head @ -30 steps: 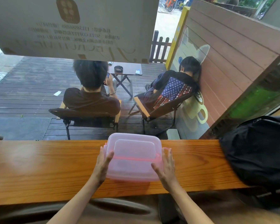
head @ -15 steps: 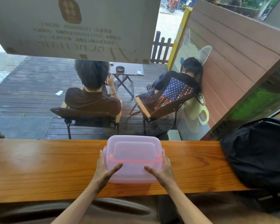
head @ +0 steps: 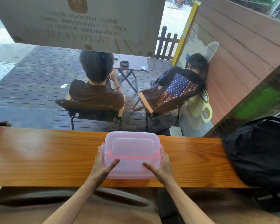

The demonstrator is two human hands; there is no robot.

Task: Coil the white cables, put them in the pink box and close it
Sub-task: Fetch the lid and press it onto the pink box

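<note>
The pink box [head: 132, 147] sits on the wooden counter [head: 39, 156] with its translucent lid down. My left hand [head: 103, 165] grips its left side, thumb lying on the lid's near part. My right hand [head: 160, 165] grips the right side the same way, thumb on the lid. The white cables do not show; the frosted lid hides what is inside.
A black backpack [head: 262, 152] lies on the counter's right end, close to the box. Beyond the window, two people sit on folding chairs [head: 90, 110] on a wooden deck. A small dark object [head: 2, 122] sits at the counter's far left.
Both hands slid from the near corners to the box's sides, and the thumbs came down on the lid. The box has shifted slightly away from me.
</note>
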